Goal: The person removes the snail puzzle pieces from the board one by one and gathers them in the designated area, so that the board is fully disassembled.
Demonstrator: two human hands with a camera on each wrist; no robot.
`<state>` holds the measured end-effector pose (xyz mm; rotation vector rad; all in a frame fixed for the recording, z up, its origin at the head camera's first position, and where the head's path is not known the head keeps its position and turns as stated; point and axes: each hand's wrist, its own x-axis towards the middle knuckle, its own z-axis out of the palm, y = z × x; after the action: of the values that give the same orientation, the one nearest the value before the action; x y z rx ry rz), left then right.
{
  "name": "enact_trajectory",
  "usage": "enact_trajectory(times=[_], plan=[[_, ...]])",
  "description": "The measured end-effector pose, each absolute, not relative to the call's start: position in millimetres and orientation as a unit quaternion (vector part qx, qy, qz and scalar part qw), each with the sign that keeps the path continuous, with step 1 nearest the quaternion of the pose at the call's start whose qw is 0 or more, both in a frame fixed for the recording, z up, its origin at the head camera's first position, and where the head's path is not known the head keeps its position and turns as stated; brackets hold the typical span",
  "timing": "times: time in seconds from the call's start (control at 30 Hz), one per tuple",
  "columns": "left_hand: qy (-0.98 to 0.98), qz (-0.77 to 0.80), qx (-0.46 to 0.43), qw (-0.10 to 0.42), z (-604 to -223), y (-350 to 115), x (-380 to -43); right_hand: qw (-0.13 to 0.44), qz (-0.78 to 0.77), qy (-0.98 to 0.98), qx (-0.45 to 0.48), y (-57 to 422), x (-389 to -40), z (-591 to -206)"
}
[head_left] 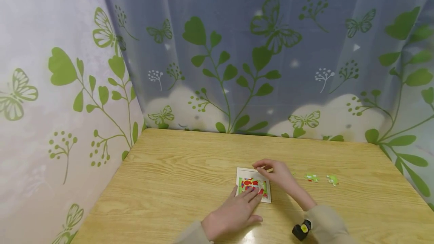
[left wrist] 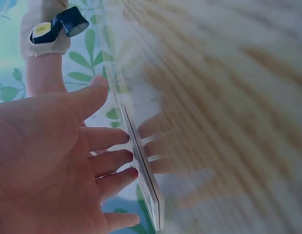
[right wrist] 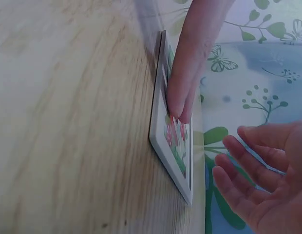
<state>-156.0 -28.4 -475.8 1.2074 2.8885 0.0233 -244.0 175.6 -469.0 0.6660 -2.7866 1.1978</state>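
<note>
The left hand [head_left: 234, 212] lay with fingers straight and spread, some fingertips on the framed jigsaw puzzle [head_left: 243, 171], which rested on the wood-grain table [head_left: 176, 176]. The right hand [head_left: 279, 176] hung near the puzzle's far edge, fingers loosely bent and apart from the thumb, with nothing visible in its grasp. Steadying the puzzle probably called for light, even pressure from flat fingers, as a sideways push could shift the red-and-green picture. Farther right, apart from the frame, lay two small green-and-white pieces [head_left: 311, 177] [head_left: 332, 179]. Butterfly-printed fabric [head_left: 237, 82] hung behind.
</note>
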Motion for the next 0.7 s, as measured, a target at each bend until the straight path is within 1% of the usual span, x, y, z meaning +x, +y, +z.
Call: enact_trajectory(times=[0.17, 0.33, 0.7], plan=[[0.923, 0.013, 0.385, 0.017, -477, -29, -157, -0.019, 0.373, -0.897, 0.237, 163, -250, -471], [0.923, 0.014, 0.383, 0.019, -478, -28, -157, -0.034, 0.352, -0.899, 0.259, 155, -255, -475], [0.928, 0.007, 0.373, 0.024, -479, -26, -159, -0.038, 0.312, -0.899, 0.305, 151, -260, -481]])
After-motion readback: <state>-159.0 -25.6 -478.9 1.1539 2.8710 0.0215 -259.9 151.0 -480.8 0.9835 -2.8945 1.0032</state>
